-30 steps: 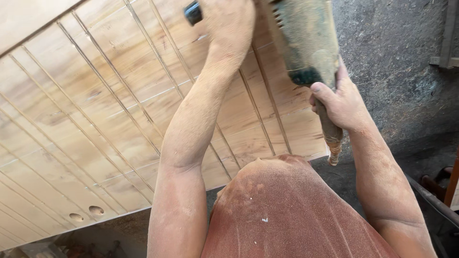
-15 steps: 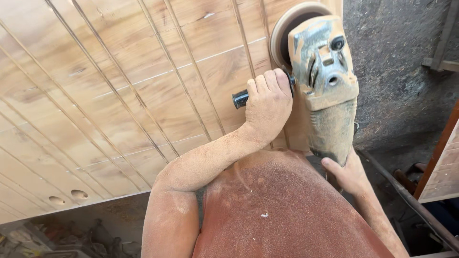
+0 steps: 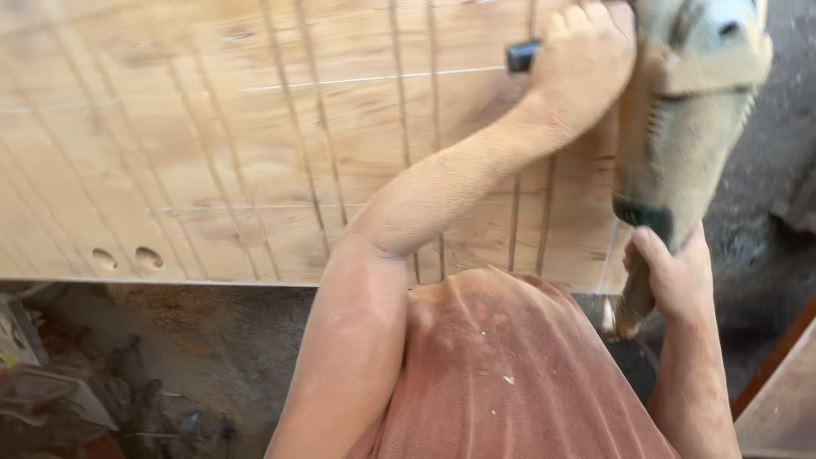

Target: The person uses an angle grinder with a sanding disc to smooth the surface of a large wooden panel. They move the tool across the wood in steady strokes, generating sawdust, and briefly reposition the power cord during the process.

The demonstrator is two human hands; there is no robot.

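Two hands on dusty angle grinder [image 3: 688,127] near grooved wooden panel's [image 3: 212,153] right edge, left hand [image 3: 586,64] fingers wrapped round black side handle [image 3: 523,56], right hand [image 3: 676,276] fingers curled round rear grip.

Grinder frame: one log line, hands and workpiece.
left hand: grips side handle | right hand: grips grinder rear | panel: grooved, two holes, dusty

grinder [image 3: 693,110]: 1 | wooden panel [image 3: 255,144]: 1 | holes [image 3: 127,257]: 2
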